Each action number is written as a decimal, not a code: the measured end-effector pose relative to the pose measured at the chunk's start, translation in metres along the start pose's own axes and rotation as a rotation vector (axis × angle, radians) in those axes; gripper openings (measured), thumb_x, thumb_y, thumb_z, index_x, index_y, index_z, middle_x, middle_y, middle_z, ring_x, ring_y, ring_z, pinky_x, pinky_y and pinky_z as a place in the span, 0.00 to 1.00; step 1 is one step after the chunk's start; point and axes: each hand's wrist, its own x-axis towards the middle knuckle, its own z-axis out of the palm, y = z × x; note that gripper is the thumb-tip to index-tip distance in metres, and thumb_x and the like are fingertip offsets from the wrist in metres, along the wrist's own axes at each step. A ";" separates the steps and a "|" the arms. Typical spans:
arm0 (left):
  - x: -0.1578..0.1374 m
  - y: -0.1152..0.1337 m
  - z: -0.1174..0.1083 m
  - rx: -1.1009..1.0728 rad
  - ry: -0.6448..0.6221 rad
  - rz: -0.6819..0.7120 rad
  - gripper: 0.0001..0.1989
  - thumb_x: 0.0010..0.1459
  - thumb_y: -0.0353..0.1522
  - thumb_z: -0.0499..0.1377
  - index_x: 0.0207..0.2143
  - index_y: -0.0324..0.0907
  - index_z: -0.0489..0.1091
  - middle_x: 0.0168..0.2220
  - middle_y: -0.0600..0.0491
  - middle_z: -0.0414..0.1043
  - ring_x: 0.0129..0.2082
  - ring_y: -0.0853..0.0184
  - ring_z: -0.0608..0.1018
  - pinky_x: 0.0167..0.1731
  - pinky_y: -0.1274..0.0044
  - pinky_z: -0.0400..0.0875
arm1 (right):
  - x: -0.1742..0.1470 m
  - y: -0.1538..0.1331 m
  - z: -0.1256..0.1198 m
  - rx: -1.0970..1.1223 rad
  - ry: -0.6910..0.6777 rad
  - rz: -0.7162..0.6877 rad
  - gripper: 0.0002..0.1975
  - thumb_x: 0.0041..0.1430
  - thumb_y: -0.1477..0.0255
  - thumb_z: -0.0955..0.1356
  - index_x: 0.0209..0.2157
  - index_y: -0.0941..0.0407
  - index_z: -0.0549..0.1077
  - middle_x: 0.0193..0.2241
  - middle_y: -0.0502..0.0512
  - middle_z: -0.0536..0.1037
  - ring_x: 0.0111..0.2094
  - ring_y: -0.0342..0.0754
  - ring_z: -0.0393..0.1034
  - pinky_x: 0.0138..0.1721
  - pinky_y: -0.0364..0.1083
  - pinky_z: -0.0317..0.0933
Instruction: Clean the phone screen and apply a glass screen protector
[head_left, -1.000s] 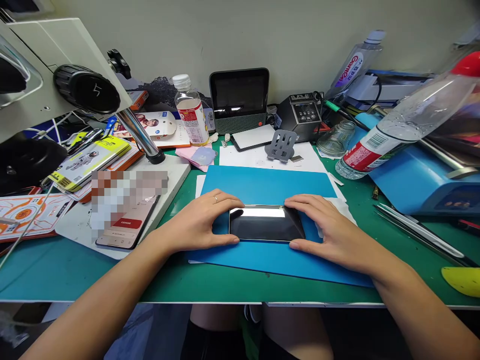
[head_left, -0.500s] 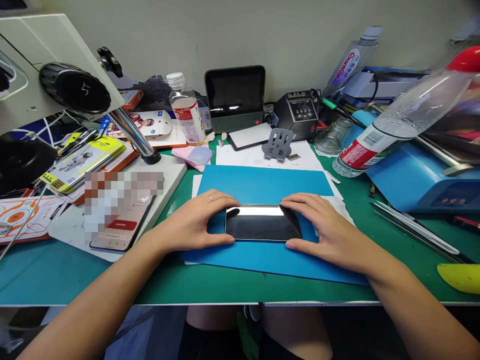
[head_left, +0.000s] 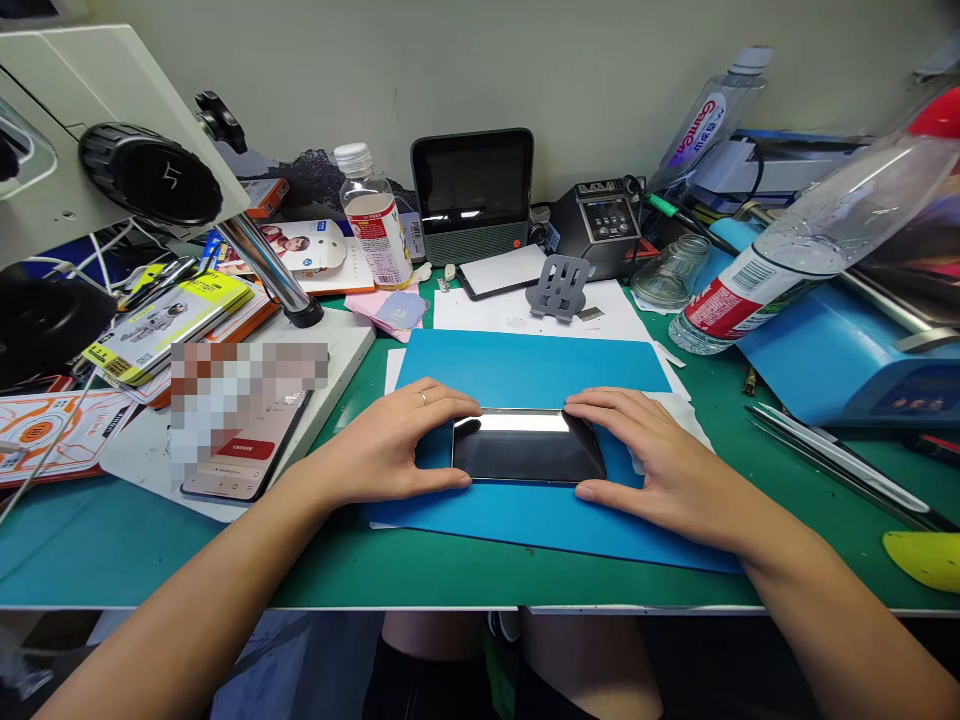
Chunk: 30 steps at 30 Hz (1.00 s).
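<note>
A smartphone with a dark, glossy screen lies sideways over the blue mat, its screen facing up. My left hand grips its left end, thumb on the near edge and fingers on the far edge; a ring shows on one finger. At the right end, my right hand holds the phone the same way, thumb near and fingers far. The phone's underside is hidden. Behind the mat, a grey folding stand and a white-faced flat device rest on white paper.
Left, a second phone lies on the white base of a microscope stand, beside boxes. A drink bottle and a black display stand behind. At right are a leaning bottle, a glass jar and tweezers.
Both hands keep their hold on the phone, which stays in place on the mat. The view has shifted very slightly.
</note>
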 end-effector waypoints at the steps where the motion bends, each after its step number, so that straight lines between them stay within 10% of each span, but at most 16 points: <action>1: 0.000 0.000 0.000 0.001 -0.001 -0.001 0.27 0.61 0.44 0.65 0.59 0.47 0.65 0.56 0.48 0.73 0.55 0.56 0.73 0.54 0.65 0.70 | 0.000 0.000 0.000 0.001 -0.001 -0.001 0.31 0.59 0.52 0.71 0.60 0.52 0.69 0.60 0.63 0.72 0.59 0.62 0.66 0.57 0.61 0.64; 8: 0.000 0.003 -0.003 0.005 -0.013 -0.011 0.28 0.61 0.45 0.65 0.59 0.46 0.64 0.59 0.48 0.70 0.58 0.57 0.72 0.58 0.66 0.68 | -0.003 0.000 0.000 -0.011 0.003 -0.005 0.33 0.59 0.51 0.70 0.62 0.51 0.66 0.60 0.63 0.71 0.60 0.62 0.67 0.57 0.60 0.66; 16: -0.001 0.004 -0.002 -0.005 0.005 -0.038 0.22 0.64 0.42 0.61 0.57 0.45 0.65 0.57 0.48 0.71 0.56 0.58 0.72 0.56 0.67 0.69 | -0.025 -0.002 -0.013 -0.179 0.310 0.014 0.19 0.67 0.60 0.66 0.55 0.52 0.72 0.54 0.61 0.76 0.54 0.61 0.71 0.56 0.59 0.65; 30: -0.001 0.005 -0.001 -0.008 -0.008 -0.040 0.22 0.61 0.41 0.63 0.55 0.46 0.65 0.56 0.48 0.71 0.55 0.56 0.72 0.56 0.64 0.69 | -0.035 0.018 -0.006 -0.110 0.293 0.237 0.13 0.68 0.63 0.61 0.38 0.51 0.76 0.40 0.59 0.79 0.43 0.59 0.72 0.46 0.60 0.67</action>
